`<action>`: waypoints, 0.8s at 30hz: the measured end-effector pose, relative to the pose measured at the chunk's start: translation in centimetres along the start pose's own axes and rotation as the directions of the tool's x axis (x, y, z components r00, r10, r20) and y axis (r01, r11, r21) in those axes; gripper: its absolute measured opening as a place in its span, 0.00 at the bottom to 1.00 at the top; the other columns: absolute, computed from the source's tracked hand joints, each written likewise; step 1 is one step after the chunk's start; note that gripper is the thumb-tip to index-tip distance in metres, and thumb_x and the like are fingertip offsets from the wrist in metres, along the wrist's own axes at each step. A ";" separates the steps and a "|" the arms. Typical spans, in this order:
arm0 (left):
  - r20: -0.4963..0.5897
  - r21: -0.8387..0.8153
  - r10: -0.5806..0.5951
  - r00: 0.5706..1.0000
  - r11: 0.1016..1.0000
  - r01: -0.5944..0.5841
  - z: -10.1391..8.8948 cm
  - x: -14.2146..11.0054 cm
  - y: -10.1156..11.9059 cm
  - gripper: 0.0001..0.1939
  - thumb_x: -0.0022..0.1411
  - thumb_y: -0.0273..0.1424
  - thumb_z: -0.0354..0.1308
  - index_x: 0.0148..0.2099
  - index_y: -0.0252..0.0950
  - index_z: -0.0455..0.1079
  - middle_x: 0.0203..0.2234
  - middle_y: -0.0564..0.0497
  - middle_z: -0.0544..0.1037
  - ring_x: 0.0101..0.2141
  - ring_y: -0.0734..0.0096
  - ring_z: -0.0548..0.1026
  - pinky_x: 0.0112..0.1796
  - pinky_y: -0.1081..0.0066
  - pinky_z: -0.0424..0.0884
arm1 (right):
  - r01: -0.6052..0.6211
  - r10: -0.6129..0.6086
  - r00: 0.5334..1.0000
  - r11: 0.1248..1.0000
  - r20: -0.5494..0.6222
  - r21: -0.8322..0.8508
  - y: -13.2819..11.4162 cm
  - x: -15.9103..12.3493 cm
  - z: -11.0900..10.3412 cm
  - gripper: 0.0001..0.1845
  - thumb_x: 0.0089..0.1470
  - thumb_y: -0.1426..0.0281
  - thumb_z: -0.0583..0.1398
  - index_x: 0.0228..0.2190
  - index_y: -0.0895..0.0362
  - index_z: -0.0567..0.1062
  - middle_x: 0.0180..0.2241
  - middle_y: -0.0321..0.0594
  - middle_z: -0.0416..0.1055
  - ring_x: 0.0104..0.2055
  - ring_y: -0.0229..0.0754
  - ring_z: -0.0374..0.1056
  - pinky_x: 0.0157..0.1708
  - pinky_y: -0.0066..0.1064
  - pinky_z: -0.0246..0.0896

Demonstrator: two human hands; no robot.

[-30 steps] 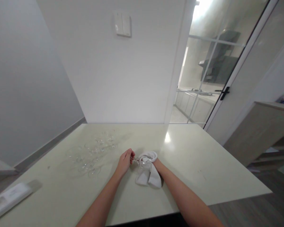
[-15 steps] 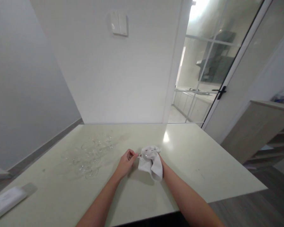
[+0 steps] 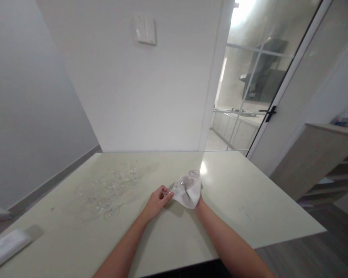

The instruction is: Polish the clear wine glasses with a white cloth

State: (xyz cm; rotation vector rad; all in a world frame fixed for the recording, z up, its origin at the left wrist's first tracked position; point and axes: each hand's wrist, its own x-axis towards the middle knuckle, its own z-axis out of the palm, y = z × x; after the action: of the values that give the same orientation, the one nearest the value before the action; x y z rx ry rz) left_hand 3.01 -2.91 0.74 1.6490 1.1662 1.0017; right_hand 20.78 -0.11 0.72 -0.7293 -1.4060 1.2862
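Note:
My left hand [image 3: 157, 200] is pinched round the stem and foot of a clear wine glass [image 3: 183, 183] held sideways above the pale table [image 3: 249, 200]. A white cloth [image 3: 189, 191] covers the glass bowl, and my right hand [image 3: 199, 199] is almost wholly hidden under it, gripping the glass through the cloth. The rim of the glass points up and away from me. Several more clear wine glasses [image 3: 106, 191] stand together on the table to the left of my hands.
A white flat device [image 3: 5, 247] lies at the table's near left corner. A wall with a light switch [image 3: 145, 29] rises behind the table. A glass door [image 3: 266, 92] and a wooden cabinet [image 3: 319, 162] stand to the right.
The glass and cloth have risen and tilted, with the bowl now pointing further up and away. The hanging cloth end has been gathered up round the bowl.

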 end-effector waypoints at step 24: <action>0.250 -0.009 0.054 0.967 0.999 -0.054 0.3 -0.3 -0.9 0.19 0.63 0.49 0.53 0.36 0.37 0.63 0.23 0.57 0.68 0.22 0.74 0.67 0.25 0.74 0.60 | -0.063 0.326 0.849 0.845 -0.417 0.532 1.8 -1.0 0.7 0.22 0.29 0.68 0.74 0.30 0.55 0.75 0.31 0.37 0.79 0.33 0.44 0.72 0.35 0.36 0.69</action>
State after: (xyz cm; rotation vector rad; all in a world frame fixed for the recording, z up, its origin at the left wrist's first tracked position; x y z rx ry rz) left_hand 2.99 -3.12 -0.27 1.7559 0.9557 0.7996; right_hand 20.03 -0.77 -1.20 -0.7821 -0.5438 1.4198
